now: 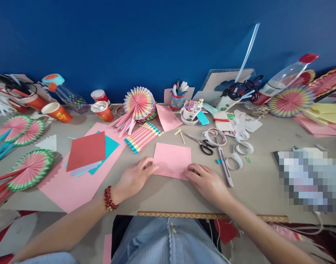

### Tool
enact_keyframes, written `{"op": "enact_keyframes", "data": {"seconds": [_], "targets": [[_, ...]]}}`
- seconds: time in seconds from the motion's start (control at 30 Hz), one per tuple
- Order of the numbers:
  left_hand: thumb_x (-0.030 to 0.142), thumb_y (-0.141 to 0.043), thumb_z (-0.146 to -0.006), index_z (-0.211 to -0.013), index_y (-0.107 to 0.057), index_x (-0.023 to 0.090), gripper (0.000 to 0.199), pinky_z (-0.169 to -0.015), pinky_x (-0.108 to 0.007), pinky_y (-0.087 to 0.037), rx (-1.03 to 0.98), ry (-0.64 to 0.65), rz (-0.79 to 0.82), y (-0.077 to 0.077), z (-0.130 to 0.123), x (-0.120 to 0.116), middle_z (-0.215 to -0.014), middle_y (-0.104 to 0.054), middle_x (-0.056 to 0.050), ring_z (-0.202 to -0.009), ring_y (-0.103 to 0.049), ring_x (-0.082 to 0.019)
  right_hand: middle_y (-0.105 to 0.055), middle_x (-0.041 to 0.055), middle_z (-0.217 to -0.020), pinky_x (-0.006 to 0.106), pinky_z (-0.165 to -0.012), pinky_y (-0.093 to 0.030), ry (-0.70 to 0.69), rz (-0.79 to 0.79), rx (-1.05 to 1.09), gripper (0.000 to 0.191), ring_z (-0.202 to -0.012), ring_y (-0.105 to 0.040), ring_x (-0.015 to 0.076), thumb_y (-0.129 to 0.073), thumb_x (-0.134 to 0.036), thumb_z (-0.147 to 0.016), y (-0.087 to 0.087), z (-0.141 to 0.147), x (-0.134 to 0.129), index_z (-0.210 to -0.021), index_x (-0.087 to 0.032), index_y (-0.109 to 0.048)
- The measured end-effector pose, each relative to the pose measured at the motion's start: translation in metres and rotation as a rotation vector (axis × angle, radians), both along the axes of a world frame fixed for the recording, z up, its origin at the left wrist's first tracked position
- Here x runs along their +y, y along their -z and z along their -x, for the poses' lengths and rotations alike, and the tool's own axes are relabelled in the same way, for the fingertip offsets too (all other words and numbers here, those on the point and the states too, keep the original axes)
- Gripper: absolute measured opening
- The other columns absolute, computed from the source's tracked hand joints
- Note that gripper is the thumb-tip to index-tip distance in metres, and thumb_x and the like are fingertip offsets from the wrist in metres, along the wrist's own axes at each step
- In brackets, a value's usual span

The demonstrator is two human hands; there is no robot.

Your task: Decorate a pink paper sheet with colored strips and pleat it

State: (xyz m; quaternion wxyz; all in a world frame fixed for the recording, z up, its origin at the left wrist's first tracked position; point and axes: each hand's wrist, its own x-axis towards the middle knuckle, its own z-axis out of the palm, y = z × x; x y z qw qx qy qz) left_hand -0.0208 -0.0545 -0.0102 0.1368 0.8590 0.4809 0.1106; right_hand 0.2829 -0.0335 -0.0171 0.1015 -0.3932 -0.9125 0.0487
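Note:
A pink rectangular sheet of paper (172,160) lies flat on the table in front of me. My left hand (135,177) has its fingers curled in, thumb and forefinger pinching the sheet's lower left edge. On the opposite side, my right hand (207,182) is closed at the lower right corner, fingertips on the paper and partly covering that corner. Just behind the sheet lie pleated paper strips (142,137) in pink, yellow and blue. To its right are black-handled scissors (205,147) and a grey utility knife (225,168).
Left are a large pink sheet (87,189), red paper (87,151) and folded paper fans (32,170). Rolls of tape (215,137), a pen cup (176,101), paper cups (102,111) and a plastic bottle (283,79) stand behind. A patterned strip (211,216) runs along the front edge.

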Motion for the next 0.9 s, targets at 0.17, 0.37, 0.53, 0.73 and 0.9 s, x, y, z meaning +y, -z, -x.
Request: {"op": "enact_keyframes", "data": {"seconds": [0.17, 0.37, 0.53, 0.73, 0.9], "targets": [[0.019, -0.038, -0.102, -0.117, -0.060, 0.027, 0.028, -0.089, -0.029, -0.046, 0.022, 0.033, -0.046, 0.007, 0.001, 0.000, -0.121, -0.057, -0.004, -0.102, -0.057, -0.018, -0.068, 0.0080, -0.104, 0.035, -0.079, -0.047, -0.023, -0.027, 0.027, 0.027, -0.090, -0.062, 0.0226, -0.047, -0.011, -0.095, 0.002, 0.000, 0.000, -0.101, -0.024, -0.070], [0.015, -0.042, -0.098, -0.125, -0.059, 0.024, 0.033, -0.088, -0.037, -0.047, 0.181, 0.171, -0.145, -0.001, 0.003, -0.003, -0.128, -0.057, -0.008, -0.101, -0.053, -0.022, -0.068, 0.0078, -0.107, 0.035, -0.080, -0.048, -0.083, -0.116, 0.008, 0.031, -0.090, -0.058, 0.0232, -0.048, -0.006, -0.091, 0.008, -0.006, -0.005, -0.107, -0.023, -0.069], [0.014, -0.046, -0.096, -0.134, -0.053, 0.024, 0.040, -0.091, -0.039, -0.047, 0.156, 0.181, -0.172, -0.003, 0.005, -0.005, -0.131, -0.056, -0.009, -0.105, -0.053, -0.023, -0.065, 0.0092, -0.118, 0.036, -0.085, -0.049, -0.160, -0.131, -0.018, 0.044, -0.096, -0.055, 0.0234, -0.044, -0.002, -0.090, 0.009, -0.022, -0.012, -0.127, -0.018, -0.062], [0.018, -0.050, -0.096, -0.131, -0.057, 0.021, 0.035, -0.091, -0.041, -0.047, 0.169, 0.190, -0.218, -0.002, 0.006, -0.008, -0.128, -0.059, -0.009, -0.106, -0.054, -0.024, -0.063, 0.0072, -0.129, 0.041, -0.088, -0.047, -0.063, -0.130, -0.054, 0.050, -0.108, -0.053, 0.0270, -0.048, -0.003, -0.088, 0.006, -0.028, -0.025, -0.133, -0.022, -0.059], [0.030, -0.053, -0.097, -0.135, -0.055, 0.023, 0.038, -0.103, -0.047, -0.041, 0.217, 0.180, -0.212, -0.004, 0.009, -0.012, -0.139, -0.055, -0.008, -0.121, -0.050, -0.028, -0.062, 0.0076, -0.131, 0.042, -0.086, -0.047, -0.021, -0.149, -0.080, 0.052, -0.111, -0.053, 0.0277, -0.052, -0.004, -0.086, 0.005, -0.024, -0.032, -0.135, -0.021, -0.057]]}}
